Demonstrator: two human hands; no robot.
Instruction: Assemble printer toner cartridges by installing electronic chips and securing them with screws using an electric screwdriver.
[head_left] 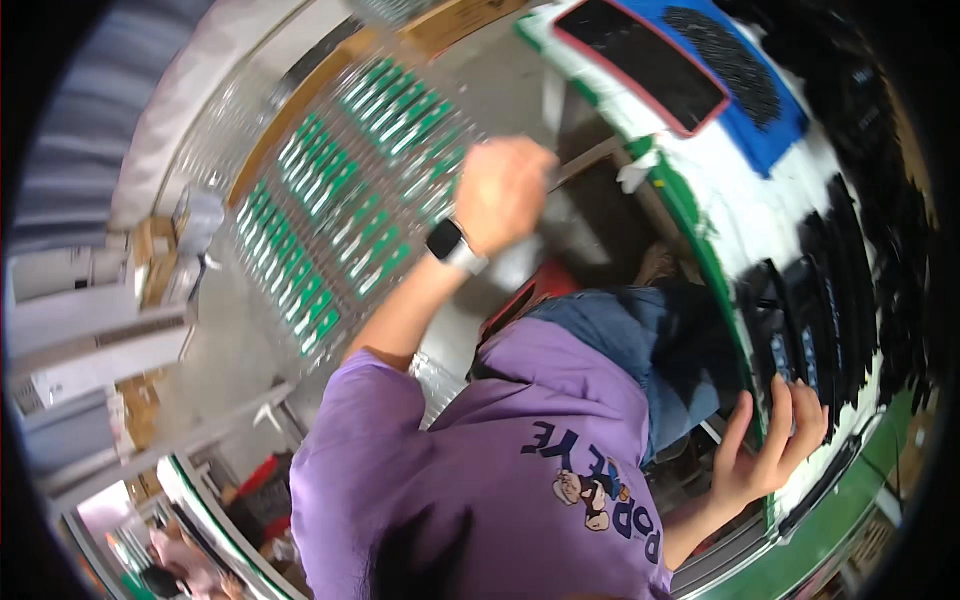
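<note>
My left hand (pixel 505 195), blurred, with a smartwatch (pixel 446 240) on its wrist, is raised beside a clear plastic tray of small green-and-silver parts (pixel 375 222). Its fingers are curled closed, and whatever they may hold is hidden. My right hand (pixel 770 450) is at the bench edge, fingers spread, over the near ends of long black strips (pixel 795 310). Nothing shows between those fingers, and I cannot tell whether the tips touch a strip. The strips lie side by side on a white cover (pixel 690 180) on the bench.
Farther along the bench, a red-rimmed black tray (pixel 650 65) sits beside a blue sheet (pixel 770 140) bearing small dark pieces. A green edge (pixel 700 235) borders the bench. Cardboard boxes (pixel 150 250) stand at the left. Another person (pixel 185 560) is at the lower left.
</note>
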